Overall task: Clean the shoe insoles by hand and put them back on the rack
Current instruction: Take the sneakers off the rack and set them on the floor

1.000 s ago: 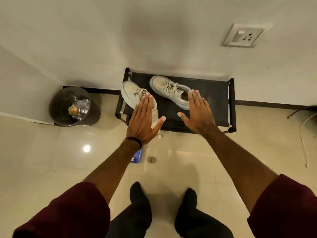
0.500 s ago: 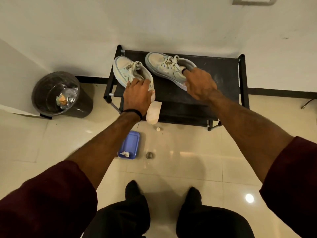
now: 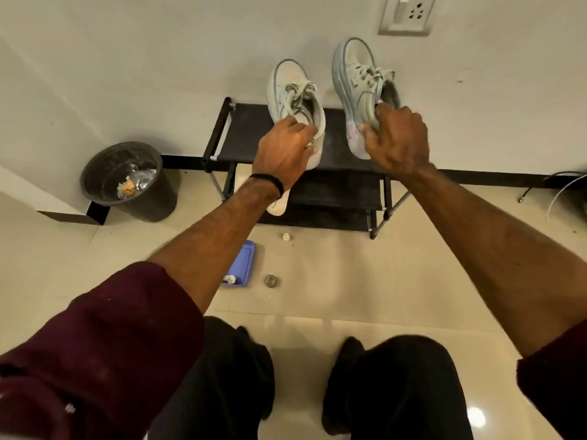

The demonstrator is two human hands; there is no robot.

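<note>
My left hand [image 3: 284, 150] grips the heel of a pale grey-green sneaker [image 3: 293, 93], lifted above the black shoe rack [image 3: 241, 134]. My right hand [image 3: 397, 138] grips the heel of the second sneaker [image 3: 357, 77], held higher, with its toe toward the wall. A white insole [image 3: 279, 203] lies on the rack's lower shelf, partly hidden under my left wrist.
A black waste bin [image 3: 127, 181] with rubbish stands left of the rack. On the tiled floor lie a blue tray [image 3: 243, 262], a small white cap [image 3: 286, 237] and a floor drain [image 3: 271, 281]. A wall socket [image 3: 409, 14] is above; cables [image 3: 559, 185] trail at right.
Both hands went from hovering open over the rack to grasping the sneakers' heels, then lifted both shoes off the top shelf.
</note>
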